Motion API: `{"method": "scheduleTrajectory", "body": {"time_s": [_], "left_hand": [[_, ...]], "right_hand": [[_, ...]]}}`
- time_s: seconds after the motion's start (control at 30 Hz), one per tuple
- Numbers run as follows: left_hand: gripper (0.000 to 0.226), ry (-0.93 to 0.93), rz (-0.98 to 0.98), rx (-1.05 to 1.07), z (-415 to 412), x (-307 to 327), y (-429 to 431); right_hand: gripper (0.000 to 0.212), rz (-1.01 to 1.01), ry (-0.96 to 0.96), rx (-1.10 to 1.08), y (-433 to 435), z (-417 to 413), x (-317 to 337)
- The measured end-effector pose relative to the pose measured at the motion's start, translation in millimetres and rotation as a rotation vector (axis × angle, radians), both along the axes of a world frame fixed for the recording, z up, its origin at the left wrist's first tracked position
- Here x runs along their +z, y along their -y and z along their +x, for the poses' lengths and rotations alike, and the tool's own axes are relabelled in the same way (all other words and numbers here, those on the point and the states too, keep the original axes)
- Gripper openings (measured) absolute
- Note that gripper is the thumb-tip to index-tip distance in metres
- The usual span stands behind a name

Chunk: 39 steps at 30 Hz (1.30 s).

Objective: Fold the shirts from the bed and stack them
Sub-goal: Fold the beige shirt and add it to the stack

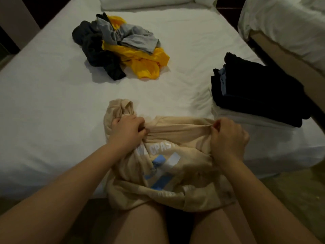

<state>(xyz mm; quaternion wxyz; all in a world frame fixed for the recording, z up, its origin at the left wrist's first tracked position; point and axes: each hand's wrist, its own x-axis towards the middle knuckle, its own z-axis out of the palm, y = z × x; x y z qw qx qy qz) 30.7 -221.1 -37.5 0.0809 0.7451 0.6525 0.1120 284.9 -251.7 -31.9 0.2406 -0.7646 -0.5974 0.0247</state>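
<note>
At the near edge of the bed (52,106) we grip the beige shirt (168,173), left hand (127,130) and right hand (228,138) each fisted on bunched cloth; folded stack (258,90) sits right.

Both hands — left hand (127,130), right hand (228,138) — grip a beige shirt (175,173) at the bed (44,111) edge

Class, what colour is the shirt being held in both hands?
Beige, with a blue and white print; the head view shows the shirt best.
</note>
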Motion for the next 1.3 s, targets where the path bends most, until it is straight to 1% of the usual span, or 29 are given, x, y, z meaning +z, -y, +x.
{"method": "scheduleTrajectory", "body": {"time_s": [0.1, 0.17, 0.2, 0.27, 0.3, 0.37, 0.4, 0.47, 0.5, 0.53, 0.57, 0.6, 0.63, 0.67, 0.7, 0.73, 0.77, 0.83, 0.87, 0.9, 0.97, 1.03, 1.17, 1.23, 1.3], "left_hand": [[0.017, 0.087, 0.141, -0.079, 7, 13, 4], [0.011, 0.123, 0.209, -0.204, 12, 23, 4], [0.012, 0.122, 0.217, -0.289, 15, 27, 4], [0.022, 0.148, 0.164, -0.423, 18, 34, 5], [0.027, 0.180, 0.133, -0.457, 19, 38, 6], [0.034, 0.233, 0.131, -0.503, 19, 46, 11], [0.035, 0.253, 0.135, -0.522, 18, 51, 13], [0.032, 0.291, 0.095, -0.561, 19, 60, 16], [0.033, 0.294, 0.065, -0.586, 19, 64, 19], [0.034, 0.274, 0.047, -0.613, 20, 69, 22], [0.034, 0.236, 0.040, -0.634, 21, 74, 26], [0.034, 0.203, 0.042, -0.646, 21, 81, 31], [0.035, 0.173, 0.044, -0.642, 19, 89, 34], [0.036, 0.140, 0.047, -0.624, 17, 98, 38], [0.038, 0.096, 0.055, -0.596, 15, 107, 41], [0.037, 0.039, 0.062, -0.563, 11, 116, 45], [0.031, -0.020, 0.058, -0.530, 8, 124, 48], [0.012, -0.086, 0.028, -0.492, 3, 136, 55], [0.012, -0.107, 0.013, -0.473, 1, 140, 59], [0.018, -0.117, -0.007, -0.436, -1, 144, 64], [0.025, -0.060, -0.024, -0.353, -8, 153, 72], [0.026, 0.017, -0.002, -0.285, -17, 167, 82], [0.023, 0.156, 0.096, -0.213, -25, 201, 109], [0.017, 0.123, 0.175, -0.202, -27, 224, 123], [0.023, 0.026, 0.240, -0.179, -31, 246, 134]], "right_hand": [[0.029, -0.003, -0.037, 0.024, 4, 0, 4], [0.045, 0.009, -0.119, 0.127, 3, -7, 8], [0.051, 0.016, -0.176, 0.209, 1, -12, 10], [0.061, -0.014, -0.277, 0.376, -5, -24, 18], [0.066, -0.066, -0.310, 0.443, -9, -29, 23], [0.077, -0.230, -0.350, 0.562, -19, -34, 32], [0.083, -0.323, -0.379, 0.614, -23, -34, 35], [0.096, -0.507, -0.495, 0.679, -25, -35, 40], [0.098, -0.585, -0.539, 0.698, -24, -36, 41], [0.095, -0.637, -0.539, 0.716, -21, -38, 42], [0.084, -0.654, -0.500, 0.744, -17, -40, 45], [0.065, -0.632, -0.458, 0.773, -14, -40, 48], [0.040, -0.568, -0.440, 0.792, -10, -40, 54], [0.021, -0.491, -0.457, 0.785, -7, -38, 61], [0.014, -0.414, -0.496, 0.767, -4, -35, 69], [0.017, -0.331, -0.522, 0.744, -1, -32, 78], [0.022, -0.253, -0.525, 0.727, 2, -30, 87], [0.029, -0.114, -0.494, 0.729, 9, -32, 113], [0.030, -0.051, -0.483, 0.745, 13, -34, 126], [0.031, 0.008, -0.467, 0.760, 18, -37, 140], [0.032, 0.109, -0.433, 0.779, 31, -36, 168], [0.027, 0.191, -0.417, 0.781, 44, -29, 193], [0.021, 0.312, -0.322, 0.681, 73, -8, 233], [0.021, 0.345, -0.248, 0.616, 89, 3, 246], [0.031, 0.407, -0.197, 0.547, 105, 11, 259]]}}
